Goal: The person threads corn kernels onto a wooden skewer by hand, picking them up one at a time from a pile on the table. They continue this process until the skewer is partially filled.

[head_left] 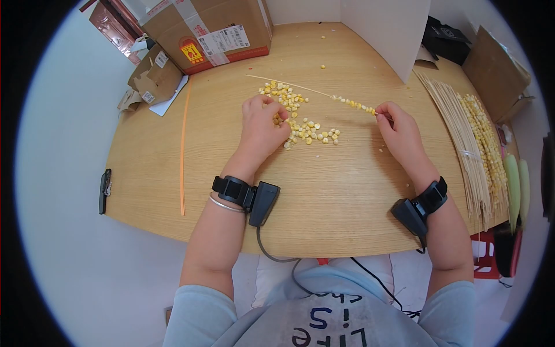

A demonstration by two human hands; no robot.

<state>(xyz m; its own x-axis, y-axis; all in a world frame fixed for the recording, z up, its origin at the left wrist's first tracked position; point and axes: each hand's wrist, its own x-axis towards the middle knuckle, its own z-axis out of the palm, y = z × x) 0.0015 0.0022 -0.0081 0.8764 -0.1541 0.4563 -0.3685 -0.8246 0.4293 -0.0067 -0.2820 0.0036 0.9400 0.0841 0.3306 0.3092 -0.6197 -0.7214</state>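
The right hand's grip is clamped on one end of a thin stick, close by the threaded kernels; the bare end points to the upper left of the frame. The left hand has thumb and fingers curled close together over the loose kernels at the centre; whether they pinch one, I cannot tell. The stick's middle passes above that pile, over the table. At the right of the frame lie a bundle of sticks and, beside it, kernel-laden ones. To thread well, I'd judge, keep the stick steady, meet each kernel squarely at its middle, push gently and keep fingertips off the point.
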